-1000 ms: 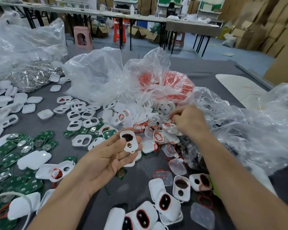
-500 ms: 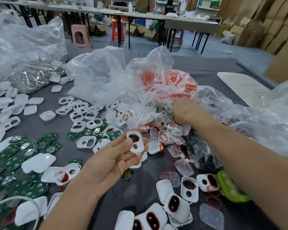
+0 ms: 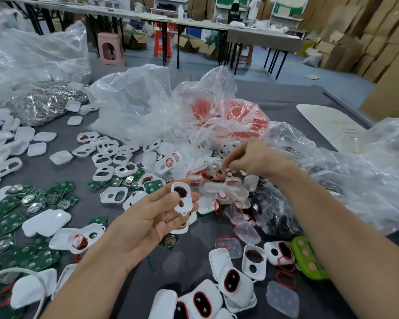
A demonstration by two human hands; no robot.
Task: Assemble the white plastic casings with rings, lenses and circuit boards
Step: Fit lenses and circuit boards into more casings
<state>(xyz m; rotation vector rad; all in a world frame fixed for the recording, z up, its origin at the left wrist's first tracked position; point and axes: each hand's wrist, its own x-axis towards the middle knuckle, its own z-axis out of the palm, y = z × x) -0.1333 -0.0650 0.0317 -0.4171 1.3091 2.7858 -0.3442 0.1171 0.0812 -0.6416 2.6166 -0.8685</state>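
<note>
One white casing point(image 3: 181, 200) stays pinched between thumb and fingertips of the left hand point(image 3: 148, 221), palm up above the table; the right hand point(image 3: 251, 160) has drawn back from the bag of red rings point(image 3: 240, 111) to the parts pile point(image 3: 224, 187), fingers curled; whether they hold a ring, I cannot tell; fitting likely comes next.

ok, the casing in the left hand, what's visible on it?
The white casing is a plastic frame with rounded corners and two openings, a large one above a small round one. Something dark with red traces shows in the large one. The left hand pinches it, tilted, between thumb and fingertips.
</note>
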